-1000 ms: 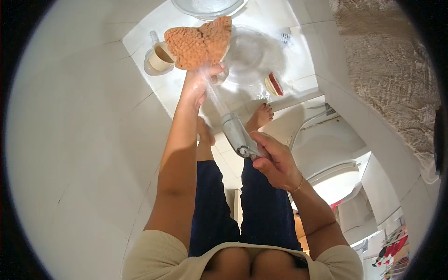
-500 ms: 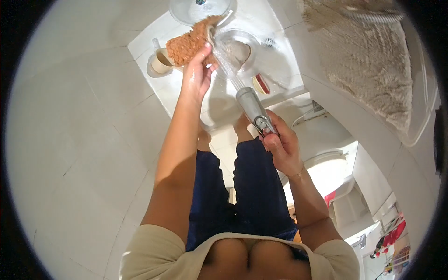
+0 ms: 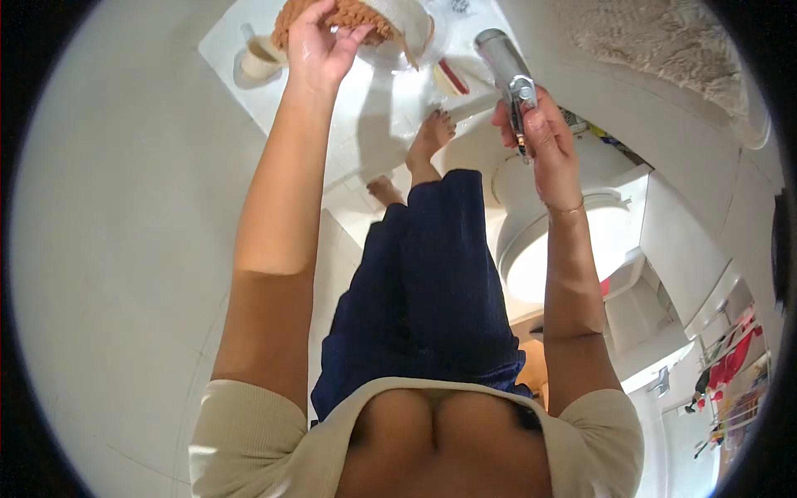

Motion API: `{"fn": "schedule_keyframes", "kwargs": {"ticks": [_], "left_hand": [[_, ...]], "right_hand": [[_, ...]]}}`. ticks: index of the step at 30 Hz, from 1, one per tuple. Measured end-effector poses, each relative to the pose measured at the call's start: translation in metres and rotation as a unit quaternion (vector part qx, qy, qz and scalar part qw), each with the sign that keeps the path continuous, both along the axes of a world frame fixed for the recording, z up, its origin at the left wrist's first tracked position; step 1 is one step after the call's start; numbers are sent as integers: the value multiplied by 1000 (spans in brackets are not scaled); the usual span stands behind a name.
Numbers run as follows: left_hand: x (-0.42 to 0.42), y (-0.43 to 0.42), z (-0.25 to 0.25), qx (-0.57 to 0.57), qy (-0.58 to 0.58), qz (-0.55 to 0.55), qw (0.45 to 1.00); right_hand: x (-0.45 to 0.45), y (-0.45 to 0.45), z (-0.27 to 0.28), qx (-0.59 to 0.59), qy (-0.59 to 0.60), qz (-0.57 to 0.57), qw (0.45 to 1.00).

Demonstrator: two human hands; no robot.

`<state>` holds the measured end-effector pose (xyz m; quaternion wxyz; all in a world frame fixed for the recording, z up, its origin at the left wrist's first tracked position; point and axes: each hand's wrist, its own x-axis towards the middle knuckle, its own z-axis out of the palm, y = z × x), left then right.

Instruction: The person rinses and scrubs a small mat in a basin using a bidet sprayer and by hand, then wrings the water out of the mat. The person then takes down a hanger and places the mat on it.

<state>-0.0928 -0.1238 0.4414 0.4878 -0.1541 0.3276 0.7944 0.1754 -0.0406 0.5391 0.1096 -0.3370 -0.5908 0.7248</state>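
Head view: our right hand [image 3: 550,141] is clasping a shower head [image 3: 503,62]; our left hand [image 3: 322,56], fingers spread, is touching orange chenille cloth [image 3: 347,13] near a beige mug [image 3: 261,61], grip unclear; we should be aiming steadily.

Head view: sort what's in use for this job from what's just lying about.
In use:
- orange shaggy cloth, in the left hand
- silver spray head, in the right hand

Apparently just lying about, touched by neither hand:
- beige cup
- red-and-white item, perhaps a brush, possibly kept for later
- greyish shaggy mat
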Motion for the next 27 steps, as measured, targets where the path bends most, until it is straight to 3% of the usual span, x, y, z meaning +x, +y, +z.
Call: {"fn": "schedule_keyframes", "kwargs": {"ticks": [3,7,10,13,15,20,21,22,27], "left_hand": [[11,-26,3,5,44,-10,999],[6,-57,15,-3,50,-23,998],[0,-78,-5,-7,65,-20,998],[8,-83,-9,-5,63,18,998],[8,-88,-19,-8,55,22,998],[15,-74,-30,-57,57,71,994],[16,-68,-32,-70,38,90,993],[13,-68,-41,-73,29,69,994],[14,-53,-82,-134,13,24,991]], "right_hand": [[8,-28,-16,-13,17,15,1000],[2,-56,-22,52,-18,23,998],[-8,-73,-14,107,-30,29,993],[-15,-86,-11,80,-8,42,996],[-21,-101,-16,120,-37,61,990],[-37,-124,-29,87,-80,91,989],[-41,-126,-32,145,-67,112,981],[-44,-128,-37,199,-59,130,970],[-51,-108,-39,192,-29,165,967]]}}
